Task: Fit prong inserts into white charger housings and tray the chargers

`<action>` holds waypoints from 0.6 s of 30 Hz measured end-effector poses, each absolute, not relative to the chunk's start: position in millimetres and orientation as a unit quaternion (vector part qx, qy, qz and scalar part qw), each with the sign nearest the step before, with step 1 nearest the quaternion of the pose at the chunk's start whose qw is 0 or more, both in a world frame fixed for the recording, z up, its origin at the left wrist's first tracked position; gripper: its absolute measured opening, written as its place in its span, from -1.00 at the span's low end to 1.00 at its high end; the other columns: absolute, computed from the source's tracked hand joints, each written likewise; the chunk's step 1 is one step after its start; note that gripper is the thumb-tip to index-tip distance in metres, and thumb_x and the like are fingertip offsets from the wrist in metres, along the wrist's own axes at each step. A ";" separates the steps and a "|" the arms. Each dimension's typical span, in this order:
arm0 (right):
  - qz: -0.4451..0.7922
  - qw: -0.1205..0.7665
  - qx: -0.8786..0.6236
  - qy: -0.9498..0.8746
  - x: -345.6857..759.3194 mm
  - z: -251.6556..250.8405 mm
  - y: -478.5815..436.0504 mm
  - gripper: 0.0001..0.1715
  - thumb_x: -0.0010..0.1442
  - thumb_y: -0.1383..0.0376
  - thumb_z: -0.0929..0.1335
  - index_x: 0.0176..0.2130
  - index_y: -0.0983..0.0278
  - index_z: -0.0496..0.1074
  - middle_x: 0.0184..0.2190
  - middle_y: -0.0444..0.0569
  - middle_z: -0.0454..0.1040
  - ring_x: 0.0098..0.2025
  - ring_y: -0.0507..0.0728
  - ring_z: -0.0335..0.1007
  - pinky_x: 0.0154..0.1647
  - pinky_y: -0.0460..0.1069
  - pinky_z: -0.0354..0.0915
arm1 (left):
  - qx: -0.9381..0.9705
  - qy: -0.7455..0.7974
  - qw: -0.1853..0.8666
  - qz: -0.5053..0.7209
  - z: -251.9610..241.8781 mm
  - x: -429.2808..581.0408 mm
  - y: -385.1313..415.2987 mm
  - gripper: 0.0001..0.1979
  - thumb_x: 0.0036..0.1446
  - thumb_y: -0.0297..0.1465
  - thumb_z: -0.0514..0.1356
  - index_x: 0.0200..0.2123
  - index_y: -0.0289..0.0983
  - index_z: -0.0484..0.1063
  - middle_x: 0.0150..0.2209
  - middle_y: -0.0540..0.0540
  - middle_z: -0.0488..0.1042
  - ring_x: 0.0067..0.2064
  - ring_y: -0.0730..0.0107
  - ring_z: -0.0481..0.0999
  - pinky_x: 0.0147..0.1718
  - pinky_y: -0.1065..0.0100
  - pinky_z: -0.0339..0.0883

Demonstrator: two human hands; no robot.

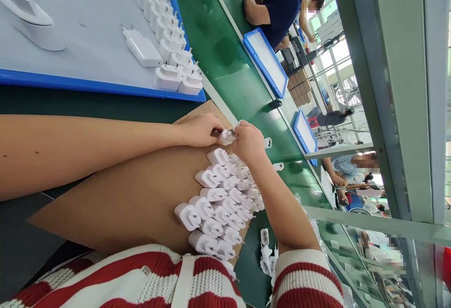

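Note:
My left hand is closed on a white plug adapter at the top edge of a brown cardboard sheet. My right hand meets it there, its fingers closed round white plastic whose shape is mostly hidden by them. Just below both hands, several white two-pin adapters stand packed in rows on the cardboard, pins pointing right. In the blue-edged tray, several more adapters stand along the right side, and one adapter lies flat.
A larger white device sits at the tray's left. Beyond the hands runs a green conveyor; white pieces lie at the lower right. Across it are blue-rimmed trays and people at work. A metal frame crosses the right.

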State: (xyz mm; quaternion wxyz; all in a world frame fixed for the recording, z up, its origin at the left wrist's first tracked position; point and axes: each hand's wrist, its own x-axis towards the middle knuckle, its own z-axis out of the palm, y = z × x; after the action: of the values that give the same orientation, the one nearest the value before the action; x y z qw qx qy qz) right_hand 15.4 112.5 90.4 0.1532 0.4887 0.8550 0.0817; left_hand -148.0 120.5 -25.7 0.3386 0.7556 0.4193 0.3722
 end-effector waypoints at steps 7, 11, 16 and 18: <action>0.089 0.181 0.464 0.863 14.3 95.0 115.4 -0.76 0.18 0.48 0.34 -0.25 0.29 0.60 -0.25 0.00 0.46 -0.26 0.14 0.33 -0.38 0.02 -0.03 | 0.763 0.409 0.351 0.356 -24.7 -147.4 120.1 -0.73 0.11 -0.15 0.26 -0.46 -0.23 0.55 -0.48 -0.06 0.51 -0.39 0.28 0.41 -0.36 0.27 0.13; 0.104 0.173 0.505 0.839 11.2 94.4 115.0 -0.75 0.19 0.46 0.35 -0.22 0.28 0.61 -0.24 0.00 0.47 -0.28 0.14 0.33 -0.40 0.02 -0.06 | 0.750 0.430 0.360 0.351 -23.4 -147.8 120.1 -0.71 0.10 -0.12 0.28 -0.45 -0.23 0.56 -0.47 -0.05 0.51 -0.39 0.29 0.40 -0.40 0.29 0.10; 0.083 0.186 0.485 0.851 14.9 93.9 114.7 -0.76 0.15 0.48 0.35 -0.27 0.27 0.60 -0.26 -0.02 0.47 -0.28 0.12 0.34 -0.40 0.01 -0.03 | 0.758 0.404 0.369 0.356 -21.5 -147.6 119.0 -0.71 0.09 -0.13 0.27 -0.48 -0.23 0.54 -0.50 -0.04 0.48 -0.42 0.32 0.36 -0.39 0.29 0.07; 0.083 0.172 0.502 0.844 17.2 91.8 112.7 -0.78 0.16 0.46 0.35 -0.27 0.27 0.60 -0.25 -0.03 0.47 -0.27 0.13 0.37 -0.39 0.01 -0.01 | 0.758 0.408 0.362 0.358 -20.1 -146.9 117.5 -0.70 0.09 -0.13 0.26 -0.49 -0.23 0.53 -0.50 -0.05 0.48 -0.41 0.31 0.36 -0.39 0.28 0.07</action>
State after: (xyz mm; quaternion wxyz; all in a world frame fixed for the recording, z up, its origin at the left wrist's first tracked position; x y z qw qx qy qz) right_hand 17.2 112.7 91.8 0.1724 0.5016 0.8437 0.0826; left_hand -146.9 117.5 -20.1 0.3617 0.7579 0.4085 0.3576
